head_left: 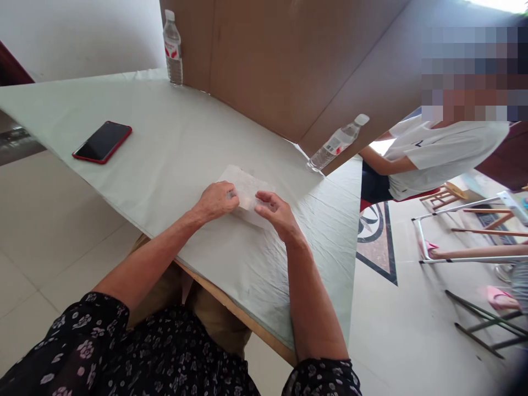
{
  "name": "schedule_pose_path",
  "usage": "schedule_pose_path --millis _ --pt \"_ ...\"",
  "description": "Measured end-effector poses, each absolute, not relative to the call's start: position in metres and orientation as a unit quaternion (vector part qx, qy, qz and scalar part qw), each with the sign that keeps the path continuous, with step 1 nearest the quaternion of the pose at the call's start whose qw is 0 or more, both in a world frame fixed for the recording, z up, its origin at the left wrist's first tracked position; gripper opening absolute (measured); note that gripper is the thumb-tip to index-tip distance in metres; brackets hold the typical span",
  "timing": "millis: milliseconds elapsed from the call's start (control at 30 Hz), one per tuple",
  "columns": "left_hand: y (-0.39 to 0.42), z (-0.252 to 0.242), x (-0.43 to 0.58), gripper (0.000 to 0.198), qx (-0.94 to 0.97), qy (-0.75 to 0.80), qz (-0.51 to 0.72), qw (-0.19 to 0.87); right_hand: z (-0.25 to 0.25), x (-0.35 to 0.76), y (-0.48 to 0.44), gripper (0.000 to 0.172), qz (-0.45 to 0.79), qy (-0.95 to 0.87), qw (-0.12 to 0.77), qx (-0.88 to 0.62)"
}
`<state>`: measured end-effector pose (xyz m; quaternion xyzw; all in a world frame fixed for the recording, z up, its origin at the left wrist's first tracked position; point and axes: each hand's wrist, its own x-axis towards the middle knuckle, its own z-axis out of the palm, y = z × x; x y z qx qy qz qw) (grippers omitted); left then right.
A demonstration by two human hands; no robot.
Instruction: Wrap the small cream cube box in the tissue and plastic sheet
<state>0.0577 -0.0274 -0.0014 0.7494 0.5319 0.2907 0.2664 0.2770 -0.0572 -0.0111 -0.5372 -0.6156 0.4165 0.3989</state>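
Note:
A thin, translucent white sheet (246, 186) lies on the pale cloth-covered table (173, 143), partly folded at its near edge. My left hand (216, 201) pinches the sheet's near left edge with curled fingers. My right hand (277, 213) rests on the near right part, fingertips pressing and gripping the fold. The two hands are close together, a few centimetres apart.
A red-cased phone (102, 142) lies at the table's left. A water bottle (172, 49) stands at the back; another bottle (337, 143) stands by a brown cardboard partition (289, 60). Another person in a white shirt (437, 154) sits beyond the partition, near stools.

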Motion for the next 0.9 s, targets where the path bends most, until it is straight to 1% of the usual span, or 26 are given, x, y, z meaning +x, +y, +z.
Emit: schedule_pose_path --millis 133,233,400,667,900 --pt "-0.022 -0.007 0.057 0.023 0.713 0.513 0.326 0.349 -0.019 0.264 -0.052 0.031 0.399 -0.594 0.425 -0.555" --pt "-0.020 -0.015 0.058 0.026 0.686 0.499 0.354 0.394 -0.025 0.258 -0.049 0.023 0.406 -0.573 0.451 -0.551" --pt "-0.017 -0.022 0.060 0.024 0.664 0.487 0.385 0.417 -0.028 0.255 -0.050 0.022 0.397 -0.555 0.459 -0.569" --pt "-0.022 -0.023 0.055 0.021 0.669 0.471 0.383 0.428 -0.028 0.254 -0.053 0.020 0.398 -0.573 0.442 -0.564" --pt "-0.027 -0.025 0.053 0.022 0.662 0.466 0.386 0.443 -0.025 0.255 -0.059 0.025 0.405 -0.571 0.422 -0.576"
